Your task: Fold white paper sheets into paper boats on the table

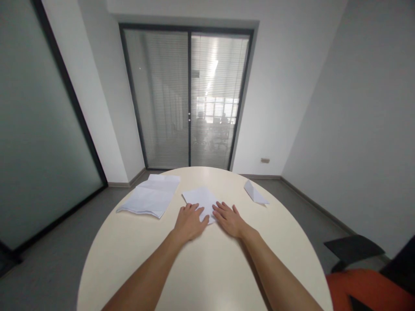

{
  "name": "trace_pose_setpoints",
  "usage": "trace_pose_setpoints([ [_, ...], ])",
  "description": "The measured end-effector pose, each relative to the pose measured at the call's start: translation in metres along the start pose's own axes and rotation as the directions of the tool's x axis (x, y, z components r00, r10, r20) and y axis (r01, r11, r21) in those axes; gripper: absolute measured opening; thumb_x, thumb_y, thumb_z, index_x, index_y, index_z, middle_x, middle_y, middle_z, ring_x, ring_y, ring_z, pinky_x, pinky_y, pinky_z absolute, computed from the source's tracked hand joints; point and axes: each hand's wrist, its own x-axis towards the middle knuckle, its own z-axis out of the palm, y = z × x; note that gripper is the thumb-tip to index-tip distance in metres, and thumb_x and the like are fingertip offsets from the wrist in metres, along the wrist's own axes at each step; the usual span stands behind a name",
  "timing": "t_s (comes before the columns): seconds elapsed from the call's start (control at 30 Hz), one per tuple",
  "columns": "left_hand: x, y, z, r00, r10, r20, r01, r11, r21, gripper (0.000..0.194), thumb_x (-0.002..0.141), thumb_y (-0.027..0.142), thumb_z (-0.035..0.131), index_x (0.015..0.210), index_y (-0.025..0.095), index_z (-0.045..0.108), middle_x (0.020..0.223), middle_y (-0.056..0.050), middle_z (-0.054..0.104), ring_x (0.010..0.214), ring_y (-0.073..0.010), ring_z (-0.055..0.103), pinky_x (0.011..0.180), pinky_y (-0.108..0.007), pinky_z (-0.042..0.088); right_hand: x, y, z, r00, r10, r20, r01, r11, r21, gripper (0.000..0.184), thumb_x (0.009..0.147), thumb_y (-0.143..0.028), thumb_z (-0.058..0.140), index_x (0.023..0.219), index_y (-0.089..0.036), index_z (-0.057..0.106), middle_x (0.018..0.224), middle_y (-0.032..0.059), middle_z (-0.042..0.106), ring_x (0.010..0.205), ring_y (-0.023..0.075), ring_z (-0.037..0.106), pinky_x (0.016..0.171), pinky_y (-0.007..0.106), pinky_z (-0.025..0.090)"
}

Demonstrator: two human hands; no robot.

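A white sheet of paper, seemingly folded, lies on the round table in front of me. My left hand rests on its near left part, fingers apart and slightly bent. On the paper's right edge lies my right hand, palm down with the fingers stretched out. Both hands cover parts of the near edge, so the folds there are hidden.
Left of my hands is a stack of white paper. A small folded paper sits near the right rim of the cream table. An orange chair with a black armrest stands at the lower right.
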Motion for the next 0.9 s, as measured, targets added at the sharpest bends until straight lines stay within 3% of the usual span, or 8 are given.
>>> trace_pose_setpoints([
  [0.13, 0.0, -0.002, -0.003, 0.998, 0.06, 0.012, -0.059, 0.997, -0.049, 0.047, 0.093, 0.055, 0.047, 0.125, 0.026, 0.066, 0.134, -0.009, 0.062, 0.122, -0.0299, 0.052, 0.104, -0.046, 0.037, 0.002, 0.013, -0.001, 0.991, 0.133, -0.03, -0.136, 0.981, -0.136, 0.061, 0.101, -0.053, 0.028, 0.155, -0.024, 0.03, 0.164, 0.0067, 0.02, 0.151, 0.0357, 0.009, 0.117, 0.065, 0.007],
  [0.33, -0.001, -0.007, 0.002, 0.989, 0.141, 0.034, -0.137, 0.987, -0.084, 0.06, 0.084, 0.062, 0.057, 0.131, 0.025, 0.062, 0.143, -0.01, 0.055, 0.128, -0.0322, 0.047, 0.11, -0.048, 0.032, 0.005, 0.017, 0.0, 0.966, 0.158, -0.203, -0.204, 0.951, -0.232, 0.049, 0.101, -0.036, 0.035, 0.147, -0.024, 0.045, 0.161, 0.0072, 0.03, 0.15, 0.0379, 0.012, 0.116, 0.064, 0.012],
  [0.5, -0.002, -0.01, 0.009, 0.988, 0.153, 0.002, -0.152, 0.985, -0.077, 0.054, 0.088, 0.057, 0.055, 0.131, 0.026, 0.062, 0.143, -0.009, 0.055, 0.126, -0.0314, 0.048, 0.109, -0.048, 0.033, 0.007, 0.017, -0.002, 0.964, 0.073, -0.254, -0.126, 0.972, -0.198, 0.047, 0.098, -0.029, 0.041, 0.144, -0.023, 0.049, 0.155, 0.0075, 0.041, 0.151, 0.0308, 0.015, 0.118, 0.06, 0.011],
  [0.63, -0.001, -0.011, 0.013, 0.99, 0.141, -0.016, -0.141, 0.988, -0.068, 0.05, 0.091, 0.05, 0.052, 0.134, 0.026, 0.06, 0.144, -0.009, 0.054, 0.127, -0.0305, 0.047, 0.108, -0.047, 0.035, 0.008, 0.01, -0.004, 0.959, -0.031, -0.28, -0.022, 0.983, -0.184, 0.043, 0.099, -0.033, 0.04, 0.136, -0.021, 0.057, 0.16, 0.0075, 0.032, 0.152, 0.0278, 0.014, 0.12, 0.055, 0.008],
  [0.73, -0.001, -0.011, 0.014, 0.99, 0.142, -0.02, -0.143, 0.988, -0.054, 0.048, 0.09, 0.042, 0.053, 0.135, 0.025, 0.059, 0.144, -0.009, 0.053, 0.127, -0.0293, 0.047, 0.109, -0.046, 0.034, 0.007, 0.005, -0.004, 0.963, -0.067, -0.262, 0.015, 0.98, -0.197, 0.044, 0.098, -0.038, 0.042, 0.135, -0.021, 0.059, 0.163, 0.0067, 0.024, 0.152, 0.0288, 0.008, 0.12, 0.055, 0.006],
  [0.8, 0.0, -0.01, 0.014, 0.987, 0.16, -0.028, -0.161, 0.986, -0.043, 0.048, 0.088, 0.039, 0.056, 0.133, 0.025, 0.06, 0.143, -0.009, 0.054, 0.126, -0.0291, 0.048, 0.111, -0.047, 0.031, 0.006, 0.004, -0.003, 0.98, -0.063, -0.19, 0.027, 0.982, -0.185, 0.047, 0.099, -0.042, 0.04, 0.139, -0.022, 0.055, 0.162, 0.0063, 0.027, 0.152, 0.0292, 0.011, 0.12, 0.055, 0.008],
  [0.9, 0.0, -0.01, 0.015, 0.985, 0.164, -0.054, -0.165, 0.986, -0.026, 0.045, 0.088, 0.038, 0.056, 0.131, 0.025, 0.062, 0.14, -0.008, 0.057, 0.125, -0.0287, 0.049, 0.114, -0.049, 0.027, 0.004, 0.007, -0.001, 0.993, 0.051, -0.11, -0.067, 0.987, -0.146, 0.054, 0.1, -0.046, 0.035, 0.148, -0.023, 0.044, 0.16, 0.0077, 0.031, 0.15, 0.0319, 0.02, 0.118, 0.059, 0.015],
])
